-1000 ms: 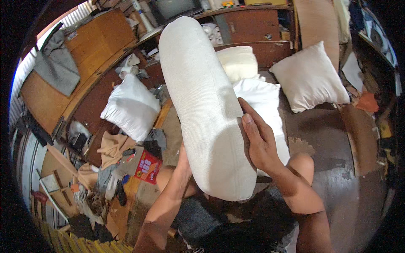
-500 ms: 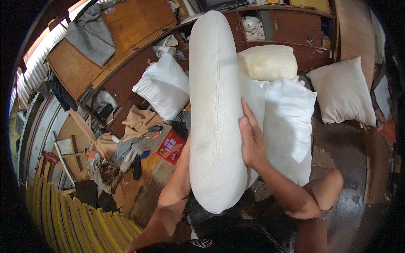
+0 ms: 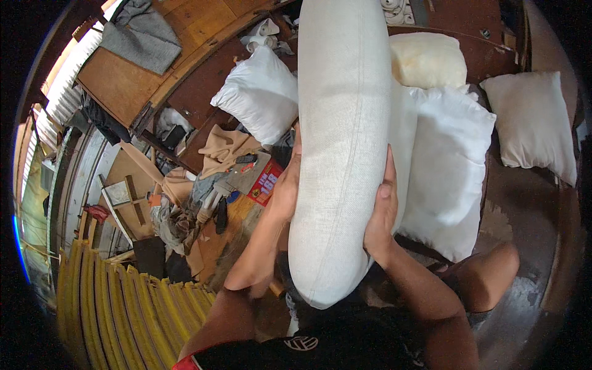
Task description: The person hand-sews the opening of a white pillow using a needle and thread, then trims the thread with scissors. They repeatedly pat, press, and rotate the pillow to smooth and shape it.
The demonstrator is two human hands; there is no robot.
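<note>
A thick off-white cushion (image 3: pixel 342 148) with a long seam stands on edge in front of me, its near end close to my lap and its far end cut off by the top of the picture. My left hand (image 3: pixel 288 188) presses against its left side, with the fingertips partly hidden behind the fabric. On the opposite side lies my right hand (image 3: pixel 382 213), fingers pointing away from me along the cloth. Between the two palms the cushion is gripped. Just right of it lies a shiny white pillow (image 3: pixel 447 172).
Beyond are a cream pillow (image 3: pixel 428 58), a white pillow (image 3: pixel 259 92) and a beige cushion (image 3: pixel 530 120). Cloth scraps (image 3: pixel 228 148) and a red box (image 3: pixel 266 179) lie to the left. Yellow-edged stacked sheets (image 3: pixel 123 308) fill the lower left. A wooden cabinet (image 3: pixel 203 24) stands behind.
The cushion appears larger and further right, its far end now out of the picture. Both hands have moved along with it and still hold its sides. The whole view has shifted.
</note>
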